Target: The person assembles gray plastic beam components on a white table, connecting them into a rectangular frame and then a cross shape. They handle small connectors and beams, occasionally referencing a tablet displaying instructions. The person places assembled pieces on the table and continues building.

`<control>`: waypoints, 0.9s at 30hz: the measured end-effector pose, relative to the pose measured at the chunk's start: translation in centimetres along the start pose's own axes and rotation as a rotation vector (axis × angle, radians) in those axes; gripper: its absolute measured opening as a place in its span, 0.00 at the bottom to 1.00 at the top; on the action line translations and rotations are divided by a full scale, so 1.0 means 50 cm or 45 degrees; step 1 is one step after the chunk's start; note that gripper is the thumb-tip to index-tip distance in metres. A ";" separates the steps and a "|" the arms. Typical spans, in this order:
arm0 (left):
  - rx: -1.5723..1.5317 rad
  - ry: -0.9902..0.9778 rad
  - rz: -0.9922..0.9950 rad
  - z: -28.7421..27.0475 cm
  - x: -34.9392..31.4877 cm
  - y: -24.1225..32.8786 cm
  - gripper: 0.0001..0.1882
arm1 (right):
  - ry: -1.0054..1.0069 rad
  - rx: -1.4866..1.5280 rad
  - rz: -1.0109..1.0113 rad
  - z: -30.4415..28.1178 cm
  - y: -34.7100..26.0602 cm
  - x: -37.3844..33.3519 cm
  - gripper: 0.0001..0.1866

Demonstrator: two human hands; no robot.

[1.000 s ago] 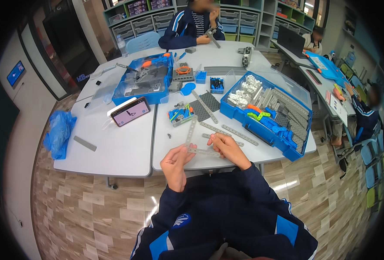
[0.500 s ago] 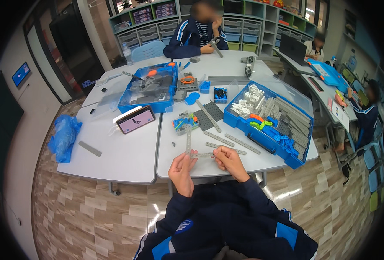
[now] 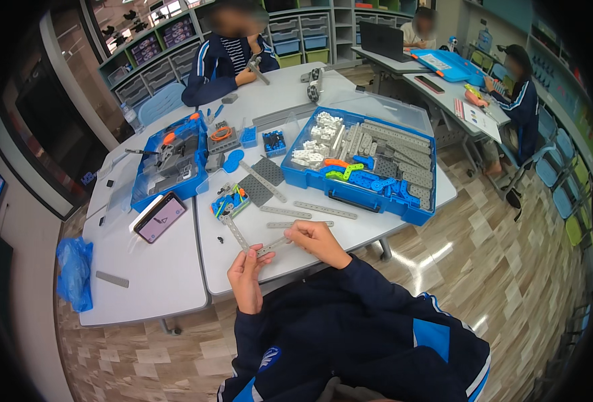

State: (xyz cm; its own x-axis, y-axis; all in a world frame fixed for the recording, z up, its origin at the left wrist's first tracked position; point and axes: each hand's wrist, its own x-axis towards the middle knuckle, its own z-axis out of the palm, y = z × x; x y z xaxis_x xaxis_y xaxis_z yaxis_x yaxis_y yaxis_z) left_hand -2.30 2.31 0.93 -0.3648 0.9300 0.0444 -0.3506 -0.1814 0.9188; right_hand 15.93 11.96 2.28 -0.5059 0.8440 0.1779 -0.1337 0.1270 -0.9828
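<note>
Above the near edge of the table I hold two grey perforated beams that meet at a corner. My left hand point(image 3: 245, 273) pinches that corner, where the upright beam point(image 3: 237, 232) joins the cross beam point(image 3: 272, 247). My right hand point(image 3: 316, 241) is closed at the cross beam's other end; its fingertips hide whether a small part is there too. Just beyond lie loose grey beams point(image 3: 326, 210), a dark grey perforated plate point(image 3: 261, 182) and a small clear box of coloured parts point(image 3: 229, 202). Tiny dark pieces point(image 3: 220, 239) rest left of the beams.
A blue case of sorted parts point(image 3: 383, 201) stands at the right, another blue bin point(image 3: 137, 195) at the left. A phone point(image 3: 162, 218) leans near the table seam. A blue plastic bag point(image 3: 75, 275) hangs by the left edge. Across the table sits a person point(image 3: 233, 60) holding a grey part.
My view has turned to the right and tilted, so the table appears shifted left and slanted. Both hands keep their hold on the joined beams, whose cross beam now slants up toward my right hand.
</note>
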 end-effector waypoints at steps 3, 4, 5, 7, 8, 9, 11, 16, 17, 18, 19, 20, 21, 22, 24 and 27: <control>0.000 0.010 -0.002 0.013 -0.001 0.007 0.17 | 0.012 0.088 0.052 -0.003 0.006 0.001 0.14; -0.014 0.013 -0.012 0.019 0.000 0.010 0.16 | 0.019 0.155 0.095 -0.006 0.009 0.002 0.13; -0.028 0.024 -0.022 0.025 -0.001 0.014 0.16 | 0.025 0.229 0.179 -0.010 0.011 0.002 0.12; -0.081 0.074 0.040 0.037 -0.002 0.024 0.17 | 0.071 0.444 0.229 -0.025 0.010 0.002 0.11; -0.114 0.115 0.082 0.041 -0.002 0.032 0.18 | 0.079 0.551 0.280 -0.033 0.008 0.003 0.11; -0.107 0.116 0.126 0.043 -0.004 0.041 0.19 | 0.010 0.503 0.322 -0.041 0.004 0.002 0.11; -0.123 0.074 0.246 0.048 -0.008 0.059 0.21 | -0.091 0.392 0.416 -0.058 -0.006 0.000 0.12; -0.112 -0.045 0.169 0.065 -0.014 0.083 0.24 | -0.085 0.914 0.431 -0.055 -0.015 0.006 0.20; -0.117 -0.042 0.101 0.068 -0.018 0.084 0.23 | 0.027 1.157 0.397 -0.045 -0.010 0.012 0.23; -0.133 -0.009 0.070 0.070 -0.018 0.084 0.24 | 0.212 1.369 0.424 -0.035 -0.005 0.018 0.25; -0.183 -0.037 0.128 0.070 -0.019 0.084 0.24 | 0.282 1.516 0.368 -0.025 0.000 0.025 0.30; -0.204 -0.013 0.121 0.069 -0.020 0.083 0.24 | 0.191 1.517 0.296 -0.020 0.002 0.026 0.29; -0.214 0.045 0.080 0.067 -0.025 0.082 0.24 | 0.216 1.509 0.290 -0.015 0.005 0.025 0.28; -0.217 0.049 0.119 0.066 -0.027 0.082 0.23 | 0.163 1.391 0.225 -0.012 0.004 0.026 0.28; -0.168 0.054 0.115 0.059 -0.035 0.082 0.22 | 0.138 1.232 0.114 -0.009 -0.002 0.021 0.27; -0.091 0.063 0.119 0.052 -0.047 0.085 0.22 | 0.178 0.978 -0.071 -0.010 -0.021 0.018 0.22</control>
State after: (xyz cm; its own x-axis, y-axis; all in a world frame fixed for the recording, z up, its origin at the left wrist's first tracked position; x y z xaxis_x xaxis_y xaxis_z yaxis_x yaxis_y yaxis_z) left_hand -0.69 0.18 5.72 -0.4403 0.8914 0.1076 -0.3732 -0.2907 0.8810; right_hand 16.05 12.87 3.46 -0.3757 0.9114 0.1679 -0.7340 -0.1820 -0.6544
